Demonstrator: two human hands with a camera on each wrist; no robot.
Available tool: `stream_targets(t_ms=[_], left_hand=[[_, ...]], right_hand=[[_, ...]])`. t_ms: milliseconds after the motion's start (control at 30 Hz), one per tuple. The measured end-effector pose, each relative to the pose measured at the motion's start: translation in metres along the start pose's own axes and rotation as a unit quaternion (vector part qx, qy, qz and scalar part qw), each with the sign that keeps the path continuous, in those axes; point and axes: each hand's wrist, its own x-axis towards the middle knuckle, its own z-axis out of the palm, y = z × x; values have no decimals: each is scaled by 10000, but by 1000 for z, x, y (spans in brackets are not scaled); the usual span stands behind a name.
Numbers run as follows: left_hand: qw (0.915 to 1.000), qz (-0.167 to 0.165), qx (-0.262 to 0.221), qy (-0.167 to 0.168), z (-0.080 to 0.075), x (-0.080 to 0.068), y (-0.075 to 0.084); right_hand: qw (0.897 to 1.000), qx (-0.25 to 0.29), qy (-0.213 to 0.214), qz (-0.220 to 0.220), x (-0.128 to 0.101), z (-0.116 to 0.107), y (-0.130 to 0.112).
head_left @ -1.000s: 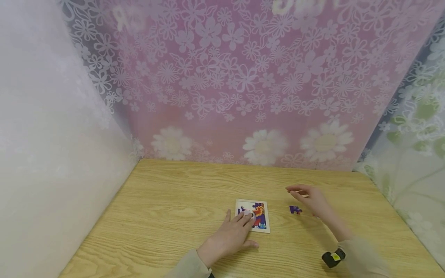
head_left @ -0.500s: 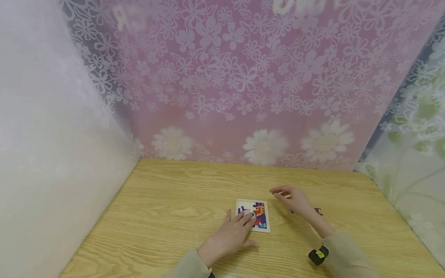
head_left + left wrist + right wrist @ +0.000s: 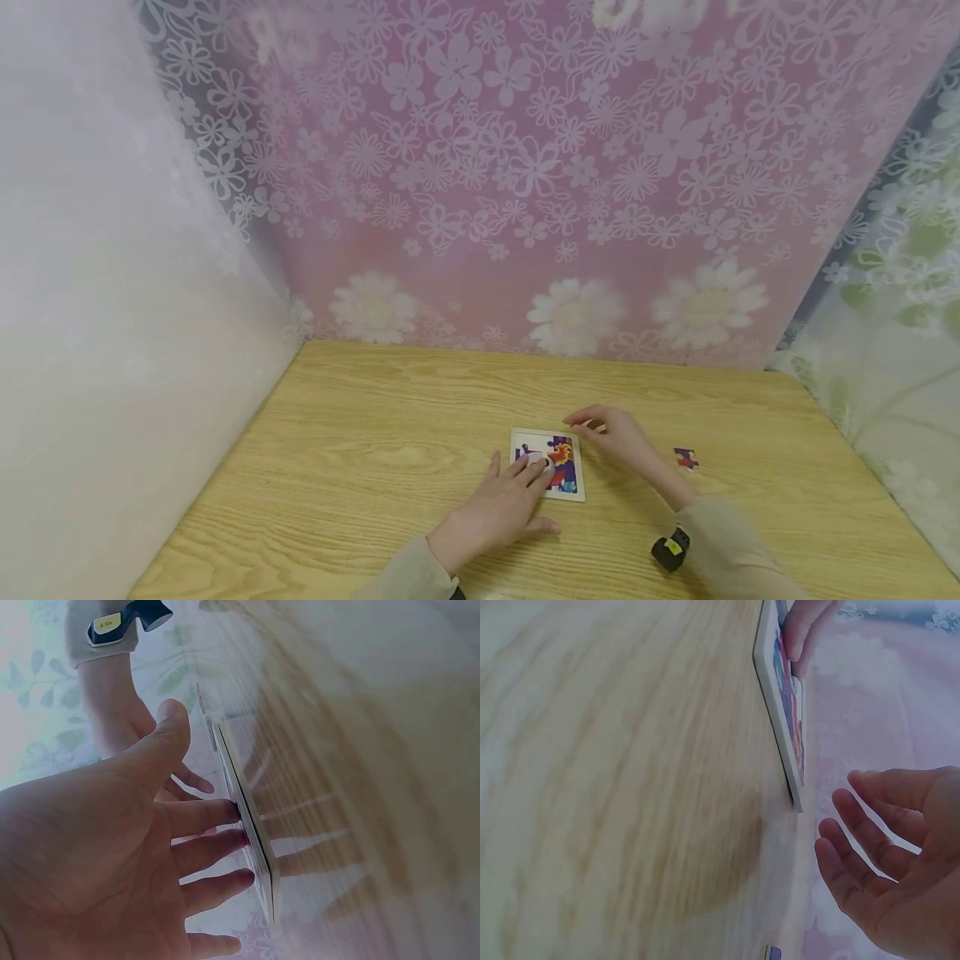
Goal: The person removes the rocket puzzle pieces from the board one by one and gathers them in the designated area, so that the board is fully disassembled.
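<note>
A small jigsaw puzzle board with a pale frame lies on the table, showing purple, orange and red picture parts and a white area on its left. My left hand rests on it, its extended fingertips touching the face and covering part of the picture. Just past the board's far right corner, my right hand hovers, fingers loosely bent and holding nothing visible. In the right wrist view, air shows between this hand and the board. One loose puzzle piece lies right of the right forearm.
The wood-grain table meets a pink flowered backdrop at its far edge. Pale side panels stand left and right. A piece edge peeks in at the bottom of the right wrist view.
My right hand has moved left toward the board's far right corner. Its forearm now covers where one loose piece lay, while another has come into view. The left hand has stayed put.
</note>
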Motion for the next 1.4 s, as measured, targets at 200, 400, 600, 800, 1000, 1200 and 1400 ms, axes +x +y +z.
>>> stream_targets(t_ms=[200,400,600,800,1000,1200,1400], left_hand=[[10000,-3,-2,-13,0,0,0],[10000,21,52,14,0,-1,-1],[10000,40,54,36,-2,-1,0],[9999,63,78,72,-2,-2,-1],[10000,73,-46,9,-3,-3,-1],[10000,68,-3,13,-1,-2,-1],[9999,60,-82,24,-2,-2,-1]], right_hand=[[9993,-213,-253,-156,2,8,-2],[9959,-655,-414,-464,3,13,-6],[9871,-1264,-494,-846,2,17,-10],[9856,-1363,-519,-860,1,19,-14],[9855,-1410,-458,-824,1,21,-15],[9864,-1360,-427,-819,1,22,-16],[9885,-1159,-490,-840,1,19,-19]])
